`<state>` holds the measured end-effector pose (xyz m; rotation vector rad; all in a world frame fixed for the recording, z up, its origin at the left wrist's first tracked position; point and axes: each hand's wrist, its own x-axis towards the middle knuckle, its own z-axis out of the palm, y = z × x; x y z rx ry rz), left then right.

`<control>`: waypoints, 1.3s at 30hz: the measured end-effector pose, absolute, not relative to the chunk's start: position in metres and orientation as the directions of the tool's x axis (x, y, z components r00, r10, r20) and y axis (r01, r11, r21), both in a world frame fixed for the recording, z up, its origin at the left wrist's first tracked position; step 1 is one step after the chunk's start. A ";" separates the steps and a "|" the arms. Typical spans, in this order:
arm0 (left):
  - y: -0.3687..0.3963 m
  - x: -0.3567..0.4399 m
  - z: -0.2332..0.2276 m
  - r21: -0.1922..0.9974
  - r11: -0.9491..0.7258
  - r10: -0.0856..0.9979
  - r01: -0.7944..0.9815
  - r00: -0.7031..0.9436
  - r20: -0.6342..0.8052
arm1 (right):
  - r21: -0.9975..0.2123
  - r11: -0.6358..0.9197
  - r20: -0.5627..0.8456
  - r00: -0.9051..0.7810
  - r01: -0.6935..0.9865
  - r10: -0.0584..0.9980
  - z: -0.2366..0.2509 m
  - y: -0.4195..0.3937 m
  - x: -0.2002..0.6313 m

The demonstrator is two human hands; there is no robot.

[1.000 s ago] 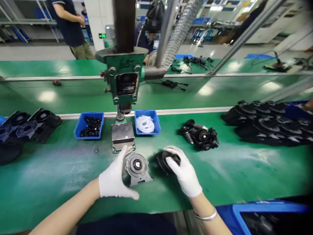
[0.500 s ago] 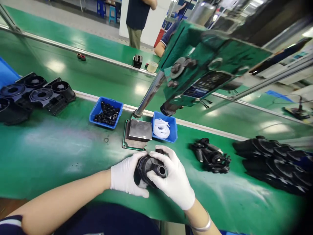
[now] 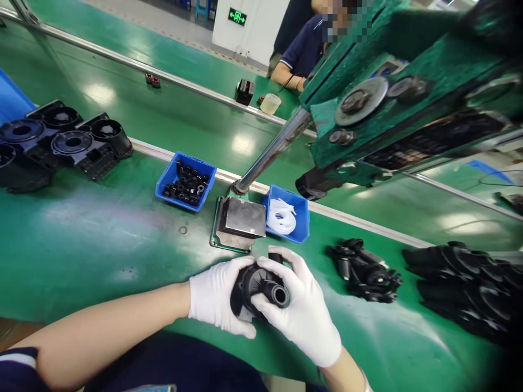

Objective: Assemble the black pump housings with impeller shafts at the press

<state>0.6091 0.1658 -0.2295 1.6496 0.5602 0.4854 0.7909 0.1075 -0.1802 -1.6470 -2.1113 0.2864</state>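
Black round housing [image 3: 257, 291] with a short tubular neck is being held just above the green counter [image 3: 93, 245], in front of the press's metal plate [image 3: 241, 220]. Left hand [image 3: 218, 296], gloved white, is cupping its rear, fingers curled around the rim. Right hand [image 3: 298, 310] is gripping its front, thumb lying beside the neck opening. What sits behind the housing is probably a second part, though hidden.

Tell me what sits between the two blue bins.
The head view shows a grey metal press plate between the blue bin of black parts and the blue bin of white rings.
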 end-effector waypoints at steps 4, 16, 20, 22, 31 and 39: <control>0.166 0.609 -0.231 0.989 -0.122 0.610 0.089 0.792 0.004 | -0.425 0.273 0.215 -0.197 0.863 0.957 -0.182 0.107 0.793; 0.157 0.610 -0.250 0.979 -0.204 0.614 0.019 0.781 0.113 | -0.464 0.283 0.245 -0.186 0.839 0.952 -0.197 0.102 0.792; 0.156 0.612 -0.250 0.962 -0.272 0.616 -0.033 0.761 0.200 | -0.489 0.272 0.250 -0.165 0.829 0.954 -0.200 0.102 0.790; 0.155 0.613 -0.248 0.951 -0.308 0.621 -0.041 0.749 0.233 | -0.500 0.273 0.253 -0.163 0.822 0.954 -0.199 0.102 0.789; 0.136 0.623 -0.251 0.817 -0.577 0.651 -0.013 0.597 0.469 | -0.579 0.186 0.211 -0.075 0.794 0.975 -0.205 0.100 0.783; 0.166 0.592 -0.176 0.742 -0.666 0.642 0.071 0.561 0.522 | -0.518 0.368 0.456 -0.115 0.772 0.883 -0.091 0.116 0.850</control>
